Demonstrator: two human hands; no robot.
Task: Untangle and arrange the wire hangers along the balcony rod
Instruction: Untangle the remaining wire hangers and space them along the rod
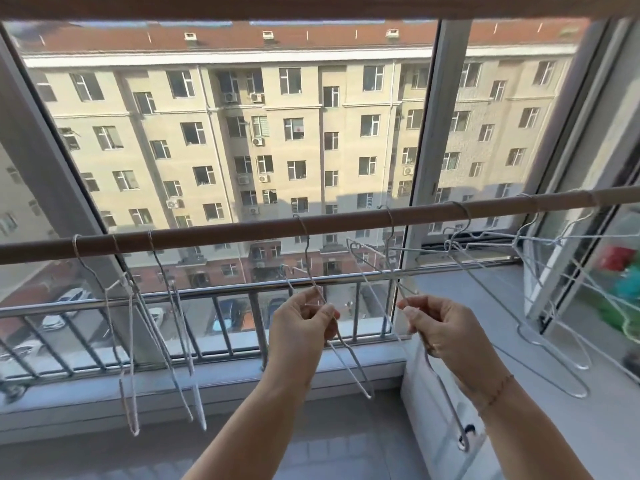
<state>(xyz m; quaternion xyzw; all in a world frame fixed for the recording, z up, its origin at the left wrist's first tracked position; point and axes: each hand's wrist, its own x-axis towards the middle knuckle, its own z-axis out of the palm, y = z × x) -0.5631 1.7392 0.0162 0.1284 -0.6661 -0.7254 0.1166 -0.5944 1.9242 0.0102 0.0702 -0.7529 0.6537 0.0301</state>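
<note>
- While both hands work below the balcony rod (pixel 242 234), the left hand (pixel 303 327) pinches a wire hanger (pixel 347 368) hooked above it.
- Beside it, the right hand (pixel 441 329) grips a second hanger (pixel 446 401), which crosses others just above its fingers.
- Probably light, springy and snag-prone; best held near the neck.

Under the rod (pixel 242 233), the left hand (pixel 301 327) pinches a hanger (pixel 349 362) hooked over it, the right hand (pixel 440 330) grips a second hanger (pixel 446 403) just beside, left hangers (pixel 152 341) dangle edge-on, and a tangle (pixel 519 271) crowds the right end.
</note>
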